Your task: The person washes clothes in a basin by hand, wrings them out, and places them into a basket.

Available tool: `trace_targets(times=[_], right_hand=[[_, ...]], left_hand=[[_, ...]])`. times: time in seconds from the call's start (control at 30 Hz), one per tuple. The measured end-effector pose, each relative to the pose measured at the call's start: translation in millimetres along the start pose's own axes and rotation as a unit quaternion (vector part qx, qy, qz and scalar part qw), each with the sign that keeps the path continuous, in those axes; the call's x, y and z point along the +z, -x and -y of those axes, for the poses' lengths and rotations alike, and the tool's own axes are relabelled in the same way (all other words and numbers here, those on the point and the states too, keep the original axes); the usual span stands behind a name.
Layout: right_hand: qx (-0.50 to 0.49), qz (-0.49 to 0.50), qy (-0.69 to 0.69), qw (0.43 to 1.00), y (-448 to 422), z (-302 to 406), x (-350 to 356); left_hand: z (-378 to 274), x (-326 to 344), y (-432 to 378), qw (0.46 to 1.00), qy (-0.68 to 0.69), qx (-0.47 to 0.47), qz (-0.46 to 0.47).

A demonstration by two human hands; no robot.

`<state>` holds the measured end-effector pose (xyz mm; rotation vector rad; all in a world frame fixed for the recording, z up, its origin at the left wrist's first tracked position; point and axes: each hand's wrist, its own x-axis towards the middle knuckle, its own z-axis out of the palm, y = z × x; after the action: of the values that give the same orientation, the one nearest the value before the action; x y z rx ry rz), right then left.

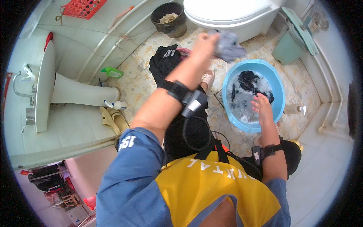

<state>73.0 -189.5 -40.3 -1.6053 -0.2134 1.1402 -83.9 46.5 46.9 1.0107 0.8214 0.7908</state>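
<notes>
My left hand (206,44) is raised over the floor, gripping a bunched grey cloth (229,46). Slight blur covers the hand and the cloth. Below and to the right sits a blue plastic basin (281,85) with sudsy water (241,106). A black garment (249,80) lies partly submerged in it. My right hand (263,109) is above the near right side of the basin, fingers apart and holding nothing. Its fingertips are close to the black cloth; I cannot tell whether they touch.
A black garment (161,63) with white print lies over a pink basin (185,52). Around me are a toilet (227,11), a dark wastebasket (170,29), a green bin (287,46), a pump bottle (292,109), a pedestal sink (85,90) and slippers (110,120).
</notes>
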Motion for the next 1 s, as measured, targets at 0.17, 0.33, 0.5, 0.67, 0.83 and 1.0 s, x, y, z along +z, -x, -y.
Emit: trace_targets(times=[0.17,0.33,0.5,0.67,0.83,1.0], right_hand=[[0.040,0.050,-0.002,0.998,1.7,-2.9,-0.8],[0.060,0.035,0.013,0.998,-0.6,-13.8,-5.8],[0.092,0.018,0.009,0.996,6.8,-22.6,-13.1],[0.059,-0.029,0.037,0.997,-12.4,-36.5,-44.5],[0.048,-0.094,0.094,0.990,-34.7,-34.4,-61.2],[0.069,-0.135,0.286,0.946,-59.4,-79.0,-107.6]], left_hand=[[-45.8,-98.7,-6.0,0.995,0.002,-0.026,-0.092],[21.6,-185.4,6.3,0.927,-0.271,-0.204,-0.158],[115.0,-251.5,-12.1,0.839,-0.483,-0.185,-0.166],[81.2,-210.3,-17.4,0.824,-0.528,-0.151,-0.141],[0.7,-163.4,-8.7,0.941,-0.193,-0.233,-0.151],[-30.6,-14.9,21.3,0.977,-0.047,-0.201,0.050]])
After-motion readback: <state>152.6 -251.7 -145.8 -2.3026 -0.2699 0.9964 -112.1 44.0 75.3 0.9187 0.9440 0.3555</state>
